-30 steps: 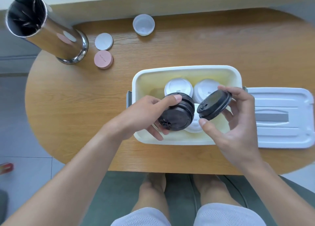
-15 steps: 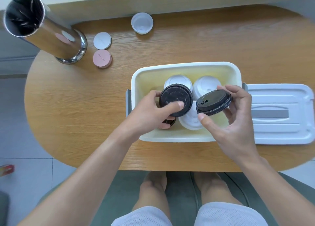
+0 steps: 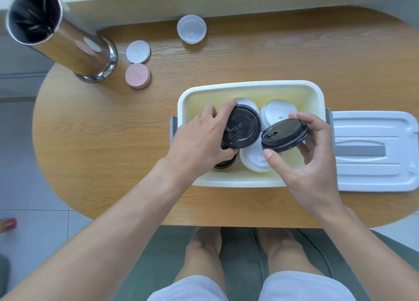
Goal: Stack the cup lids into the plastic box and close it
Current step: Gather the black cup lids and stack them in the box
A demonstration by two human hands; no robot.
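Two round black plastic cup lids hang over the open white plastic box [image 3: 249, 86]: the left hand [image 3: 199, 141] grips one black lid [image 3: 243, 127] flat above the box's left half. The right hand [image 3: 310, 162] pinches a tilted black lid [image 3: 284, 135] just beside it. White domed lids [image 3: 256, 160] lie beneath both, and the flat white box cover [image 3: 374, 151] waits right of the right hand.

Oval wooden table [image 3: 226, 57] carried everything. White plastic box [image 3: 249, 86] sat open near the front edge, its white lid [image 3: 371, 151] flat just right of it. Tall steel cylinder [image 3: 68, 44] stood at back left; beside it lay a white disc [image 3: 138, 51] and a pink disc [image 3: 137, 75], close together. A small translucent cup [image 3: 191, 32] stood at the back edge.
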